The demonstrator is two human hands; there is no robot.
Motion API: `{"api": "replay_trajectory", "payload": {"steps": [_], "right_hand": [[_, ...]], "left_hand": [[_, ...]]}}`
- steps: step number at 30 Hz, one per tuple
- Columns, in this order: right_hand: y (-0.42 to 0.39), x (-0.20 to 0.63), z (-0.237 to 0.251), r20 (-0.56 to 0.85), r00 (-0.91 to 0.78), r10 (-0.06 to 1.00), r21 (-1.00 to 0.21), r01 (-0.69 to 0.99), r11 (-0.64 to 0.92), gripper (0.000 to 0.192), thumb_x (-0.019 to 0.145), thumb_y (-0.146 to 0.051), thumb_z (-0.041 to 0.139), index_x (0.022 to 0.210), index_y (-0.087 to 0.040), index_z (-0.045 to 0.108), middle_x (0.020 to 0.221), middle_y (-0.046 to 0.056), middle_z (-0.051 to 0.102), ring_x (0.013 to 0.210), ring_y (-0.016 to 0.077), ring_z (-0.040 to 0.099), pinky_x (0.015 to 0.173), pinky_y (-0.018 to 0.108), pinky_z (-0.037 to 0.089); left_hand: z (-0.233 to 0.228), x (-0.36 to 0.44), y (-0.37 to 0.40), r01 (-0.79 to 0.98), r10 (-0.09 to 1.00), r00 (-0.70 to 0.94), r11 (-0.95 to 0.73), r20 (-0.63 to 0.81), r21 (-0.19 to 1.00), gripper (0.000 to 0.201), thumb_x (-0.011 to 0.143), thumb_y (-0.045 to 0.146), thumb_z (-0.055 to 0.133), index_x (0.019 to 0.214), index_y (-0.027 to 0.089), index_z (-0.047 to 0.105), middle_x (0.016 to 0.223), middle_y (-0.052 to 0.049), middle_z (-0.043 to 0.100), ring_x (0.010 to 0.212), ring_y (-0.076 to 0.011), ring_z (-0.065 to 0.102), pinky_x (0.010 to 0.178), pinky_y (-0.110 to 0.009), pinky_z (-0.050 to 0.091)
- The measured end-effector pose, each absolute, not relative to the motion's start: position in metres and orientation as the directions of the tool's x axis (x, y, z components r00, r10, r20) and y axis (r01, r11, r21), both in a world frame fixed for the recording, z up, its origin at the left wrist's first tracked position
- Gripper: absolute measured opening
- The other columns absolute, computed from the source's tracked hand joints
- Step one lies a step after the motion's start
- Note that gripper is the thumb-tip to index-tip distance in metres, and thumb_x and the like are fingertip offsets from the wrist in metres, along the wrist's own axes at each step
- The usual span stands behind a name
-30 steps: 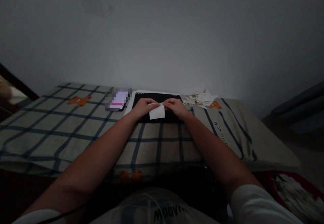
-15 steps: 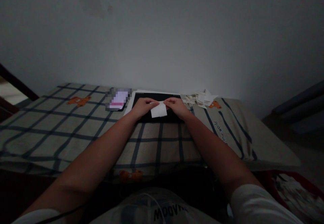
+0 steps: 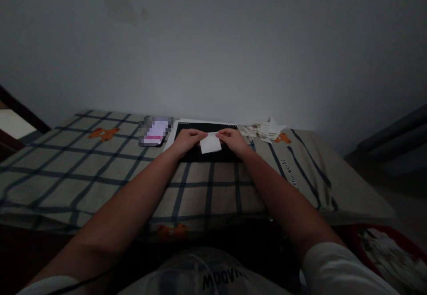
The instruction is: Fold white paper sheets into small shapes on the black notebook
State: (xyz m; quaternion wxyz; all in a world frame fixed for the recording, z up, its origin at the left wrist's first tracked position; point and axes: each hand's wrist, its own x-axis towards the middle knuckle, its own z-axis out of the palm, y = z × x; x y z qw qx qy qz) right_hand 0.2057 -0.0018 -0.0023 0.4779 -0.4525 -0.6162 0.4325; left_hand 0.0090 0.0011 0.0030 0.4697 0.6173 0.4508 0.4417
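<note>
A small white piece of paper [image 3: 211,144] is pinched along its far edge between both hands. My left hand [image 3: 189,141] grips its left corner with thumb and fingertips. On the opposite corner, my right hand [image 3: 234,140] is closed the same way. Beneath the hands lies a flat black board or pad [image 3: 190,156] with small white marks along its far edge. White sheets [image 3: 176,127] stick out from under it at the left and back. The undersides of the fingers are hidden by the paper.
A pile of folded white paper pieces [image 3: 267,130] sits right of the black board. To the left lies a phone [image 3: 157,131] with a blurred screen. The checked tablecloth [image 3: 207,197] covers the table, backed by a wall. A red container [image 3: 396,255] stands low at the right.
The paper has shifted very slightly to the right and up, and my left fingers sit a little differently on its edge. Otherwise the scene is the same.
</note>
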Motion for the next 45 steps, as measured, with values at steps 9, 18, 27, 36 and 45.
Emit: {"api": "replay_trajectory", "payload": {"steps": [9,18,27,36,45], "right_hand": [[-0.004,0.207,0.003,0.211,-0.088,0.973,-0.959,0.176,0.224,0.017,0.069,-0.033,0.064,0.074,-0.016,0.064,0.07,0.001,0.063,0.066,0.012,0.054,0.066,0.027,0.042],[-0.005,0.206,0.004,0.228,-0.057,0.972,-0.956,0.175,0.235,0.013,0.07,-0.028,0.064,0.075,-0.017,0.064,0.073,0.001,0.064,0.068,0.012,0.054,0.069,0.027,0.042],[-0.004,0.207,0.002,0.225,-0.089,0.97,-0.955,0.177,0.238,0.014,0.069,-0.029,0.065,0.076,-0.016,0.065,0.072,0.001,0.064,0.067,0.0119,0.055,0.068,0.027,0.043],[-0.003,0.206,-0.004,0.239,-0.184,0.953,-0.944,0.184,0.272,0.019,0.068,-0.033,0.067,0.078,-0.017,0.067,0.073,0.002,0.066,0.067,0.0121,0.057,0.067,0.027,0.044],[-0.004,0.205,-0.008,0.113,-0.273,0.955,-0.984,0.1,0.145,0.024,0.065,-0.032,0.071,0.081,-0.015,0.069,0.075,0.004,0.067,0.063,0.0115,0.057,0.064,0.027,0.046]], "left_hand": [[0.0,0.008,0.006,0.079,0.969,0.222,-0.127,0.107,0.989,0.035,0.062,0.043,0.073,0.081,0.014,0.071,0.077,-0.006,0.069,0.067,-0.0137,0.059,0.068,-0.029,0.049],[0.003,0.01,0.003,-0.043,0.963,0.265,-0.041,0.051,0.998,0.037,0.063,0.046,0.073,0.079,0.013,0.07,0.078,-0.007,0.068,0.073,-0.0154,0.061,0.072,-0.03,0.05],[0.006,0.01,0.001,0.115,0.959,0.246,-0.174,0.142,0.978,0.036,0.064,0.049,0.069,0.074,0.014,0.071,0.069,-0.004,0.066,0.061,-0.0127,0.055,0.061,-0.027,0.044],[0.006,0.007,-0.003,0.302,0.946,0.235,-0.288,0.222,0.909,0.03,0.069,0.043,0.065,0.078,0.015,0.071,0.073,-0.004,0.068,0.065,-0.0144,0.057,0.061,-0.025,0.042],[0.005,0.007,0.0,0.324,0.934,0.176,-0.354,0.312,0.877,0.032,0.07,0.044,0.064,0.079,0.014,0.071,0.078,-0.006,0.069,0.069,-0.016,0.059,0.062,-0.026,0.044]]}}
